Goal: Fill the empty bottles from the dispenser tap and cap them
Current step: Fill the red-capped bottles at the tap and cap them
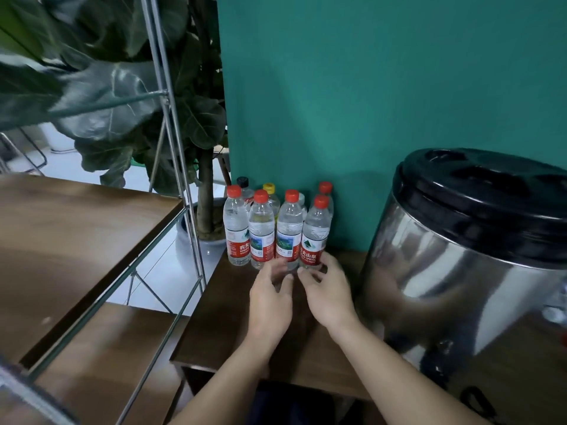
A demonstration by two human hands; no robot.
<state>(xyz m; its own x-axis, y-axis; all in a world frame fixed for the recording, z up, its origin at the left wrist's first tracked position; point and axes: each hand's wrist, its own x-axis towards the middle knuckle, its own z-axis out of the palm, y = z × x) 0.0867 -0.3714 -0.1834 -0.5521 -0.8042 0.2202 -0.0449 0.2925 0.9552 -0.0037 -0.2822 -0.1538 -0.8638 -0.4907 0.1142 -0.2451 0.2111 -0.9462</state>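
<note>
The bottles point(276, 228) stand upright in a tight group just beyond your hands, at the far edge of the surface point(221, 317), close to the green wall point(368, 102). Four clear ones with red caps and red labels form the front row, touching each other. Behind them are more: one with a black cap, one with a yellow cap and another with a red cap.

Your left hand point(270, 302) is just before the front row, fingers loosely spread and a little blurred, holding nothing. Your right hand point(328, 289) is beside it, the two almost touching. Its fingers are relaxed and reach to the base of the rightmost front bottle point(314, 234); whether they really touch it, you cannot tell from this view. Neither hand grips anything.

To the right of your right hand stands the dispenser point(460, 271), a large shiny steel drum with a black lid point(478, 191). Its tap point(435, 360) is low on the front, dark and unclear.

To the left of your left hand is a metal-framed shelf point(76, 240) with wooden boards. Beyond it, a plant point(122, 87) with big dark leaves stands in a pot on the floor.
</note>
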